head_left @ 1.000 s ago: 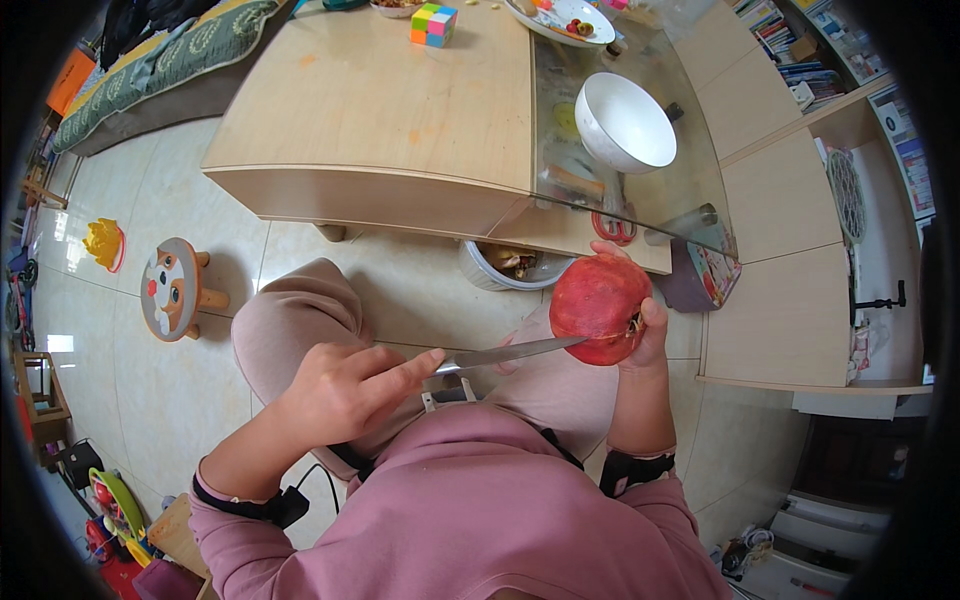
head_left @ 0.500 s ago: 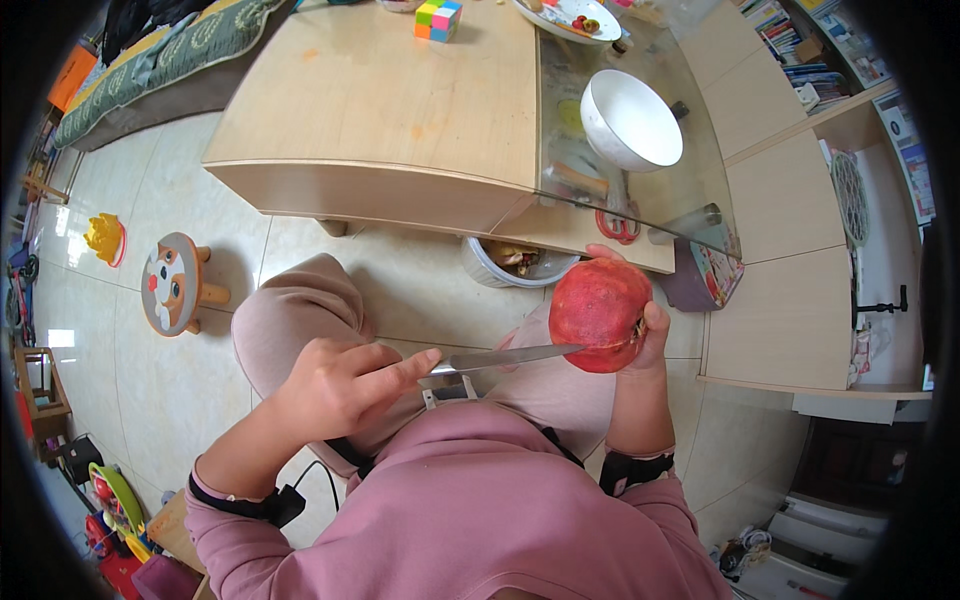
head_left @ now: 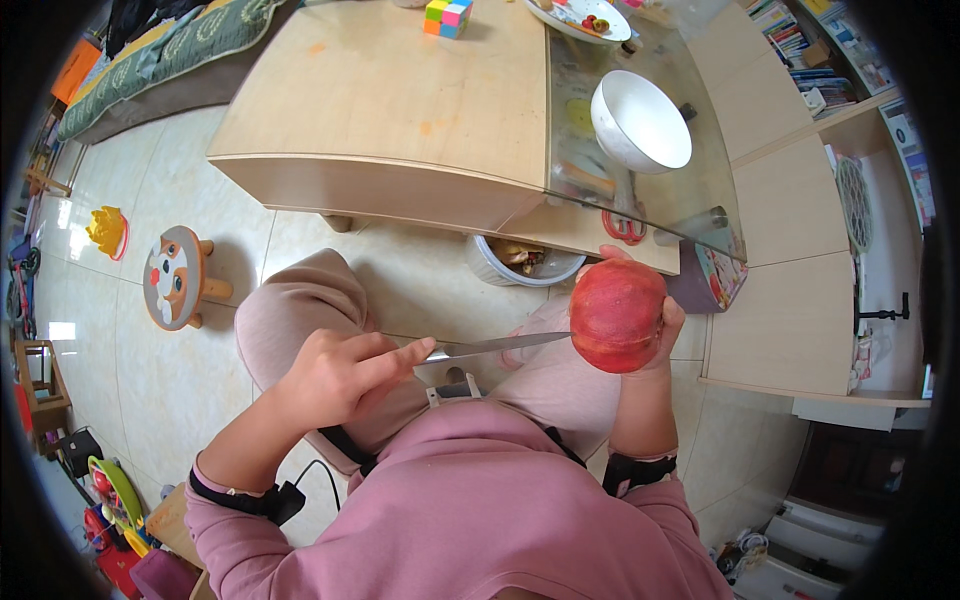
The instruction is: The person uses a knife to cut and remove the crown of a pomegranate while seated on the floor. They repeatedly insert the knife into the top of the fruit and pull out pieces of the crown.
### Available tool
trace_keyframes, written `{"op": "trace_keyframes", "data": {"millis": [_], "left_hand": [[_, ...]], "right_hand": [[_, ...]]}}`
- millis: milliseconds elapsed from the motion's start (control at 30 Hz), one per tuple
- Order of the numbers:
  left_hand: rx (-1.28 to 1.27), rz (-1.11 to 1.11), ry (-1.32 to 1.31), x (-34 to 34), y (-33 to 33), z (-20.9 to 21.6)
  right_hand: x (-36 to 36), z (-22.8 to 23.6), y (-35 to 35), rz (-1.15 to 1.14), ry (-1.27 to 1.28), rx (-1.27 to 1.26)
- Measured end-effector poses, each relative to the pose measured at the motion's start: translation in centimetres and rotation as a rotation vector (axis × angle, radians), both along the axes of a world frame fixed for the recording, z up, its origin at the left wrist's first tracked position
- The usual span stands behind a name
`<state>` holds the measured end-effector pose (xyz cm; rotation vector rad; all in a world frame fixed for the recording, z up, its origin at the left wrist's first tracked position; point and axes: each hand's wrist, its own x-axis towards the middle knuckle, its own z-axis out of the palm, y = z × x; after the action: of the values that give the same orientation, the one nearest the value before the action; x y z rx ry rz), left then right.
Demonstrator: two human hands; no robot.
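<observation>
My left hand is closed round the handle of a knife, its forefinger stretched along the top. The metal blade points right, and its tip meets the left side of a red pomegranate. My right hand grips the pomegranate from behind and from the right, with fingertips showing above it and on its right side. The fruit is held above my right thigh. Whether the tip presses into the skin I cannot tell.
Beyond my knees stands a wooden table with a glass-topped part, bearing a white bowl, a plate and a colourful puzzle cube. Under its edge is a waste bin with scraps. A small stool stands left.
The pomegranate has turned in my right hand and moved slightly right; its crown end no longer shows. The knife tip, earlier over the fruit's lower face, is now at its left edge.
</observation>
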<state>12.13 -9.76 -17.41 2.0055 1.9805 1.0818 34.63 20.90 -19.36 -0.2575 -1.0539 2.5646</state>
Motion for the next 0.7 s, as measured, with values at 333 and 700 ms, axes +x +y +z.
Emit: {"op": "trace_keyframes", "data": {"millis": [333,700], "left_hand": [[0.033,-0.013,0.073,0.2,-0.1,0.9],[0.047,0.000,0.078,0.5,0.3,1.1]], "right_hand": [[0.1,1.1,-0.3,-0.067,-0.092,0.171],[-0.2,1.3,-0.2,-0.041,-0.111,0.205]]}}
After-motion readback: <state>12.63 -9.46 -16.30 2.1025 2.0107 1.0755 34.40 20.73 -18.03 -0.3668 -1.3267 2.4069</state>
